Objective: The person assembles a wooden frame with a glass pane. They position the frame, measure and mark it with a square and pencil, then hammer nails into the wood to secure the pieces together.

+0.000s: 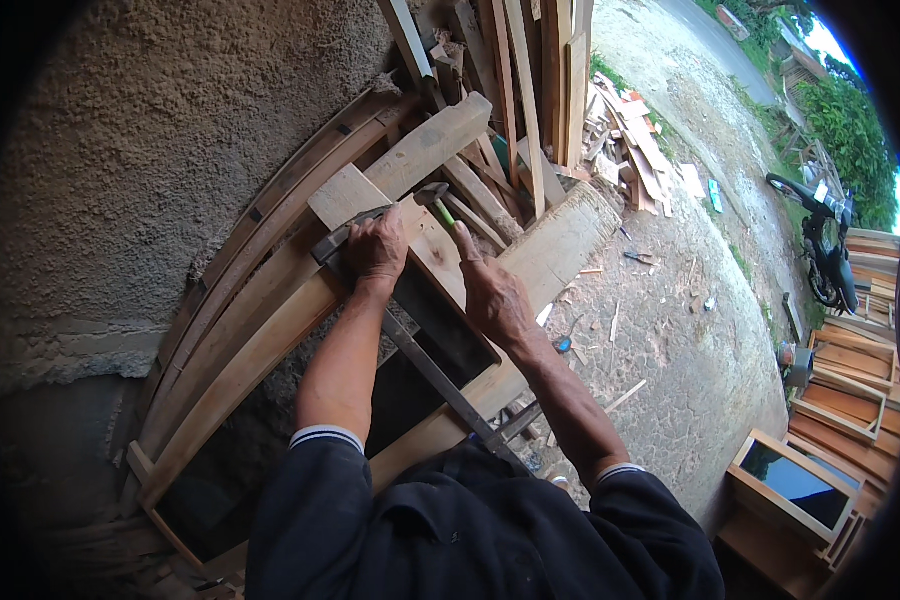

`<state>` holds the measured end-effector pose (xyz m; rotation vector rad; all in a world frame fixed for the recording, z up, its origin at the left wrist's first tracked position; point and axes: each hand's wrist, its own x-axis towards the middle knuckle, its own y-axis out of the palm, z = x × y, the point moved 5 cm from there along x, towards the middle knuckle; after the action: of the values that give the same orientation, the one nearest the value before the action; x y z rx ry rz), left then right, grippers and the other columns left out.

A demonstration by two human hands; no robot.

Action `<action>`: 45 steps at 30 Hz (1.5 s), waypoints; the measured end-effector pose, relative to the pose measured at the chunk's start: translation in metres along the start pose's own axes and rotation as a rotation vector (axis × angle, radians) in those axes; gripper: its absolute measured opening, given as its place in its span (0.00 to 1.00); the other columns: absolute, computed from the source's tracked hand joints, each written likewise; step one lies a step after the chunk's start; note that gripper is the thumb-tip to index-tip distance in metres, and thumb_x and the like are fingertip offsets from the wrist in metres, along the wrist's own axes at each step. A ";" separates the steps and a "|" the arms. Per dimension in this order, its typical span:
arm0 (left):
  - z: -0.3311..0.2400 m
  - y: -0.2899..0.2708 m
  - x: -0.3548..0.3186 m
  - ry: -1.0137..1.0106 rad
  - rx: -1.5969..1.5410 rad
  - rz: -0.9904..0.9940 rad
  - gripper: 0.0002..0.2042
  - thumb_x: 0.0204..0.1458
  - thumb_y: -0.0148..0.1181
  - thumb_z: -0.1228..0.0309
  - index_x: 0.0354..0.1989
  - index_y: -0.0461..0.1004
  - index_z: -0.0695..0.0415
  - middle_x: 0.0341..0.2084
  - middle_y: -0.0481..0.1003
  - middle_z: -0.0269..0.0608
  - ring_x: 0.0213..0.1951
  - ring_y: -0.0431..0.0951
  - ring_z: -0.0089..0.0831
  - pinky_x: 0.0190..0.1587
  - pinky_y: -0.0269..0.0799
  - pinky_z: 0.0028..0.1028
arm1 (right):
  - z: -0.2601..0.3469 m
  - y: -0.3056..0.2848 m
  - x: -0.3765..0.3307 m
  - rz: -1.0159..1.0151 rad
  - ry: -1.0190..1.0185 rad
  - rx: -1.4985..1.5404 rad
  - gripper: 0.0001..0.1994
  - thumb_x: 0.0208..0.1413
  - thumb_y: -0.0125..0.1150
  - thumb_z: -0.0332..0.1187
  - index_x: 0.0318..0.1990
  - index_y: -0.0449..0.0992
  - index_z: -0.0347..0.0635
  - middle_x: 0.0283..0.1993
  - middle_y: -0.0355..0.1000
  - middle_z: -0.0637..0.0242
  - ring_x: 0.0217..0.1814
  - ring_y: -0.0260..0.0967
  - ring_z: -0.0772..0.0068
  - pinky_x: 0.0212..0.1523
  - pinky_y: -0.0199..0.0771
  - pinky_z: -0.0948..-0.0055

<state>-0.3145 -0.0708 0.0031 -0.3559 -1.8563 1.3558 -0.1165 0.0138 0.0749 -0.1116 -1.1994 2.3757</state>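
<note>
My left hand [375, 250] presses down on a short wooden board [345, 195] and grips the end of a dark metal bar [335, 238] lying across it. My right hand [492, 290] is closed around the green handle of a hammer [436, 200], whose dark head sits just above the board. The board rests on a wooden frame [260, 330] made of long planks leaning against a rough grey wall [160, 150]. A thick timber beam [560, 245] runs under my right hand. A thin metal bar [440, 385] crosses the dark opening below my forearms.
Upright planks [530, 80] lean at the back, with wood offcuts [635, 140] scattered on the cracked ground [690, 330]. A motorbike [825, 240] stands at the right beside stacked wooden frames [850, 390]. A glazed wooden box [795, 480] lies at lower right.
</note>
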 end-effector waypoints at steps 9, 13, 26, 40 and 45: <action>-0.002 0.000 0.001 0.026 0.000 -0.034 0.09 0.61 0.54 0.66 0.43 0.81 0.46 0.24 0.80 0.40 0.32 0.82 0.38 0.39 0.75 0.42 | -0.004 0.006 0.003 0.006 -0.001 0.085 0.36 0.61 0.46 0.21 0.78 0.48 0.50 0.26 0.69 0.43 0.29 0.74 0.42 0.30 0.71 0.48; 0.000 0.003 -0.002 0.004 -0.006 0.000 0.09 0.60 0.55 0.66 0.43 0.81 0.46 0.25 0.81 0.39 0.33 0.83 0.38 0.40 0.75 0.43 | 0.003 0.001 0.002 -0.084 -0.021 0.114 0.36 0.62 0.48 0.22 0.78 0.48 0.50 0.27 0.70 0.43 0.29 0.74 0.41 0.32 0.72 0.48; 0.001 0.003 -0.001 -0.006 0.012 0.038 0.09 0.60 0.54 0.66 0.44 0.80 0.46 0.26 0.81 0.40 0.34 0.83 0.39 0.41 0.75 0.44 | -0.005 0.014 0.005 0.155 0.085 0.029 0.38 0.59 0.48 0.22 0.78 0.49 0.51 0.27 0.71 0.44 0.29 0.73 0.40 0.32 0.71 0.46; 0.001 0.001 0.000 -0.003 -0.013 0.024 0.09 0.58 0.55 0.68 0.43 0.80 0.46 0.26 0.81 0.39 0.33 0.82 0.40 0.39 0.75 0.43 | -0.004 0.012 0.000 0.091 0.029 -0.044 0.37 0.61 0.48 0.23 0.78 0.48 0.54 0.27 0.71 0.46 0.30 0.74 0.41 0.32 0.72 0.46; -0.005 -0.006 0.001 0.038 0.040 -0.010 0.09 0.57 0.55 0.69 0.43 0.80 0.47 0.25 0.80 0.40 0.32 0.82 0.41 0.39 0.75 0.43 | -0.002 0.012 0.003 0.140 0.029 -0.054 0.38 0.60 0.48 0.23 0.78 0.47 0.55 0.28 0.72 0.46 0.29 0.74 0.41 0.31 0.72 0.46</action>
<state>-0.3102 -0.0694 0.0091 -0.3490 -1.7946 1.3685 -0.1234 0.0108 0.0647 -0.2539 -1.2805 2.4526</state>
